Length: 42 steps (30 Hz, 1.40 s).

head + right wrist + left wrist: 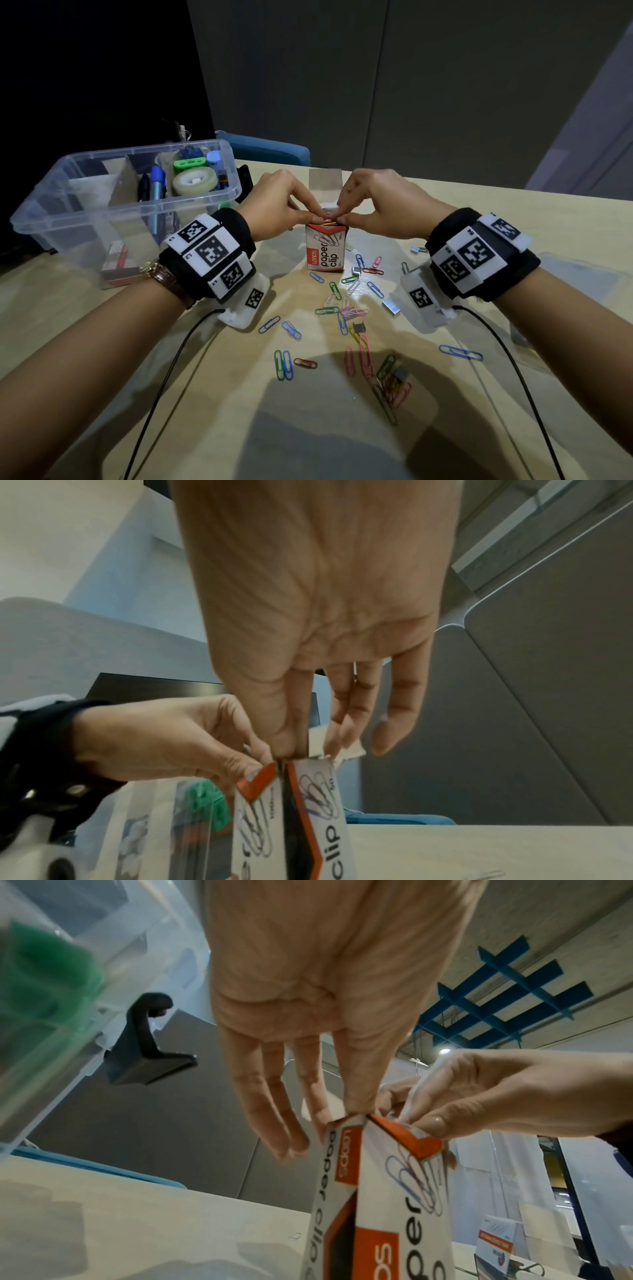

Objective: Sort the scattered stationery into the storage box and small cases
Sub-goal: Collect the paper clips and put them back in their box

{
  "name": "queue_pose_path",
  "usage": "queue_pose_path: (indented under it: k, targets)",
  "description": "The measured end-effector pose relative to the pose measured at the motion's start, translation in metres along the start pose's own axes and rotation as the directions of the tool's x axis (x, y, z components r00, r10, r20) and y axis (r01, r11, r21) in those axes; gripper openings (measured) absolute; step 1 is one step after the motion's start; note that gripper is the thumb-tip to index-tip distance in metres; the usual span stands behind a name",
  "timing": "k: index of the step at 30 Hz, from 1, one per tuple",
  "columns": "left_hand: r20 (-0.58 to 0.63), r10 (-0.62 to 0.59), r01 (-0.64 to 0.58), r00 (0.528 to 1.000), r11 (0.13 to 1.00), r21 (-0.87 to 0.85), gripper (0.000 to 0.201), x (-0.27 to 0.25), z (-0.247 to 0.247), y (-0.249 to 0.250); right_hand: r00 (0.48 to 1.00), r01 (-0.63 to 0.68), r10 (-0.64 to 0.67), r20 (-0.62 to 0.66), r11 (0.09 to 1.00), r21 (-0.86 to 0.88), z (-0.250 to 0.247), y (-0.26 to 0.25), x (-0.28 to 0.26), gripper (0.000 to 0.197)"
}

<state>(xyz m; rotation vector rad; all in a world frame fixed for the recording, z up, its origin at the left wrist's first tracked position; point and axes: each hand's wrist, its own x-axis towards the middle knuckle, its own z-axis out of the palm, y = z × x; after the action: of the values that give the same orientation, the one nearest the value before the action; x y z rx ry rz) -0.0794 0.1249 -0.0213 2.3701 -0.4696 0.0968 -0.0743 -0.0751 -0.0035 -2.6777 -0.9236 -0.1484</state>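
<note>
1. Paper clip box [325,248] stands upright on the table [445,212], directly under both sets of fingertips; its top flap is open and stands up behind them. A few coloured clips show at the mouth, between the fingertips.
2. Left hand [279,202]: thumb and forefinger pinched at the box's top left edge; the other fingers hang loosely straight beside the box wall (left wrist view).
3. Right hand [373,202]: thumb and forefinger pinched at the top right edge. Whether either pinch holds clips or only card, cannot tell.
4. Loose paper clips [342,308] lie scattered on the table on the near side of the fingers, mixed with several staple strips [391,306].
5. Storage box [130,205], clear plastic, sits just outside the left hand; it already holds pens, a tape roll [194,181] and a green item.
6. Judgement: larger items sorted; clip collection is partway, most clips and all visible staples still out.
</note>
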Motion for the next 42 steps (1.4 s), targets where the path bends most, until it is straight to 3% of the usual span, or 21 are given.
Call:
queue_pose_path:
  k: [8, 11, 14, 16, 18, 21, 24, 26, 28, 29, 32, 35, 38, 40, 42]
  targets:
    - [-0.126, 0.018, -0.022, 0.992, 0.999, -0.036, 0.011, -0.005, 0.007, 0.002, 0.984, 0.049, 0.007, 0.178, 0.949, -0.311, -0.004, -0.012, -0.011, 0.037]
    - [-0.133, 0.000, -0.003, 0.991, 1.000, -0.025, 0.013, -0.007, 0.004, 0.007, 0.977, 0.031, 0.006, 0.214, 0.985, -0.171, -0.012, -0.006, -0.013, 0.037]
    - [-0.258, 0.022, -0.003, 0.966, 0.997, 0.074, 0.016, -0.010, 0.002, 0.011, 0.999, -0.007, 0.007, 0.051, 1.000, -0.002, -0.022, 0.001, -0.019, 0.037]
    - [-0.377, 0.084, -0.013, 0.922, 0.982, 0.187, 0.015, -0.014, 0.001, 0.017, 0.994, -0.083, 0.090, -0.058, 0.990, 0.112, -0.031, 0.007, -0.024, 0.035]
    - [-0.407, 0.205, -0.115, 0.890, 0.965, 0.236, 0.011, -0.018, 0.003, 0.029, 0.973, -0.217, 0.228, -0.042, 0.960, 0.178, -0.037, 0.017, -0.028, 0.026]
    - [-0.194, 0.282, -0.238, 0.940, 0.946, 0.222, 0.018, -0.021, 0.021, 0.054, 0.884, -0.451, 0.436, 0.170, 0.890, 0.059, -0.030, 0.036, -0.032, 0.027]
    - [0.098, 0.143, -0.164, 0.985, 0.954, 0.253, 0.031, -0.012, 0.052, 0.072, 0.768, -0.524, 0.503, 0.397, 0.849, -0.060, -0.015, 0.041, -0.039, 0.036]
    - [0.289, 0.014, -0.106, 0.957, 0.947, 0.303, 0.036, -0.003, 0.067, 0.079, 0.744, -0.479, 0.491, 0.454, 0.865, -0.150, -0.009, 0.034, -0.046, 0.039]
    - [0.433, -0.107, -0.095, 0.895, 0.902, 0.421, 0.024, 0.003, 0.075, 0.084, 0.756, -0.395, 0.473, 0.453, 0.881, -0.260, -0.006, 0.028, -0.052, 0.041]
    - [0.473, -0.151, -0.108, 0.868, 0.873, 0.477, 0.014, 0.003, 0.079, 0.088, 0.754, -0.343, 0.464, 0.466, 0.882, -0.322, -0.004, 0.027, -0.055, 0.043]
    - [0.544, -0.233, -0.175, 0.806, 0.784, 0.595, 0.016, 0.008, 0.091, 0.094, 0.705, -0.111, 0.432, 0.563, 0.850, -0.515, 0.005, 0.029, -0.064, 0.049]
    - [0.620, -0.200, -0.298, 0.759, 0.739, 0.604, 0.028, 0.005, 0.099, 0.095, 0.688, 0.131, 0.346, 0.638, 0.806, -0.578, 0.005, 0.029, -0.077, 0.052]
    - [0.655, -0.105, -0.385, 0.748, 0.734, 0.559, 0.026, -0.002, 0.102, 0.092, 0.641, 0.162, 0.295, 0.708, 0.850, -0.501, -0.002, 0.028, -0.099, 0.067]
    - [0.661, -0.052, -0.380, 0.748, 0.784, 0.491, 0.025, -0.006, 0.097, 0.087, 0.606, 0.113, 0.269, 0.748, 0.903, -0.416, -0.009, 0.026, -0.112, 0.070]
    - [0.620, -0.004, -0.331, 0.785, 0.842, 0.425, 0.027, -0.005, 0.091, 0.083, 0.650, 0.062, 0.204, 0.732, 0.946, -0.319, -0.014, 0.026, -0.119, 0.057]
